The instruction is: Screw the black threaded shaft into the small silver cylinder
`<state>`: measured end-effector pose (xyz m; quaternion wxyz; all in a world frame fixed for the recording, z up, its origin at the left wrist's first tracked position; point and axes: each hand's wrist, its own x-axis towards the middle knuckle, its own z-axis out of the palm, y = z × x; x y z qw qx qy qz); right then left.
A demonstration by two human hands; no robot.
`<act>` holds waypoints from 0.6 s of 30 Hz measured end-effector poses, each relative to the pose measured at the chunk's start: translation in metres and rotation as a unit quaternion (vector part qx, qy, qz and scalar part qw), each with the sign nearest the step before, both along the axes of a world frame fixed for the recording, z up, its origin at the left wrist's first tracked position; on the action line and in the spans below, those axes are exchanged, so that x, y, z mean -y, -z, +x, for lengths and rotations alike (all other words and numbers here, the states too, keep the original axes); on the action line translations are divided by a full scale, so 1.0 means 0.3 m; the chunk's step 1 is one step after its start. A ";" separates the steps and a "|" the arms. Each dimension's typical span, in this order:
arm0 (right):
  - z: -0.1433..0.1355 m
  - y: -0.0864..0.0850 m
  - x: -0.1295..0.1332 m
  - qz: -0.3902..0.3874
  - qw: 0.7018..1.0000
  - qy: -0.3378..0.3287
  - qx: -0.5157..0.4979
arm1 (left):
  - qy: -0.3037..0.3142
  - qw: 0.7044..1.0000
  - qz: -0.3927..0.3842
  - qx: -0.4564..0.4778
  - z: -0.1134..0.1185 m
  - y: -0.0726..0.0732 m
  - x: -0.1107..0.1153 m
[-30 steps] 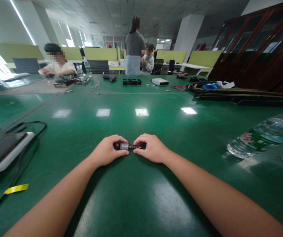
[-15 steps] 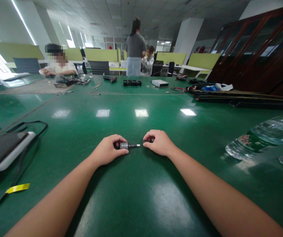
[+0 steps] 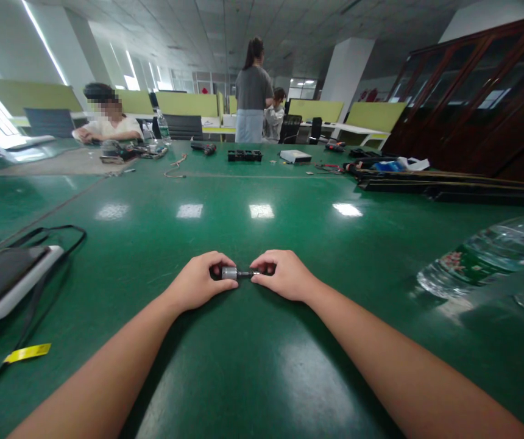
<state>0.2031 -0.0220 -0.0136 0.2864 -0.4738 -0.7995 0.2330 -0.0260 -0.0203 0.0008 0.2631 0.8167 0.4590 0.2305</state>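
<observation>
My left hand (image 3: 203,279) is closed round a small grey metal cylinder (image 3: 229,273), its thumb and fingers on the barrel. A thin shaft (image 3: 244,274) sticks out of the cylinder towards the right, lying level just above the green table. At the shaft's far end is my right hand (image 3: 284,274), its thumb and fingers pinched together. Between those fingers is a small dark piece (image 3: 256,273), mostly hidden; it meets the shaft tip or lies right at it, I cannot tell which. Both forearms reach in over the table.
On the right lies a clear water bottle (image 3: 467,262). A phone (image 3: 3,280) on a white block, with a black cord, is at left. Farther back are a black part (image 3: 244,155), a white box (image 3: 295,157), a power drill (image 3: 203,147) and black strips (image 3: 449,183). Several people are beyond.
My right hand has moved left with the small dark piece, closing the gap to the shaft's tip. The left hand still holds the cylinder in nearly the same place.
</observation>
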 end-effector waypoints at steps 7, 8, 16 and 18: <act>-0.023 0.012 0.009 -0.042 0.997 -0.025 -0.064 | -0.006 1.000 -0.002 -0.014 0.003 -0.002 0.001; -0.023 0.011 0.009 -0.041 0.997 -0.025 -0.060 | -0.007 1.000 -0.001 -0.017 0.004 -0.003 0.002; -0.023 0.010 0.010 -0.027 0.998 -0.024 -0.054 | -0.009 1.000 -0.003 -0.012 0.008 -0.008 0.003; -0.024 0.008 0.011 -0.026 0.998 -0.024 -0.053 | -0.010 1.000 -0.008 -0.016 0.008 -0.006 0.000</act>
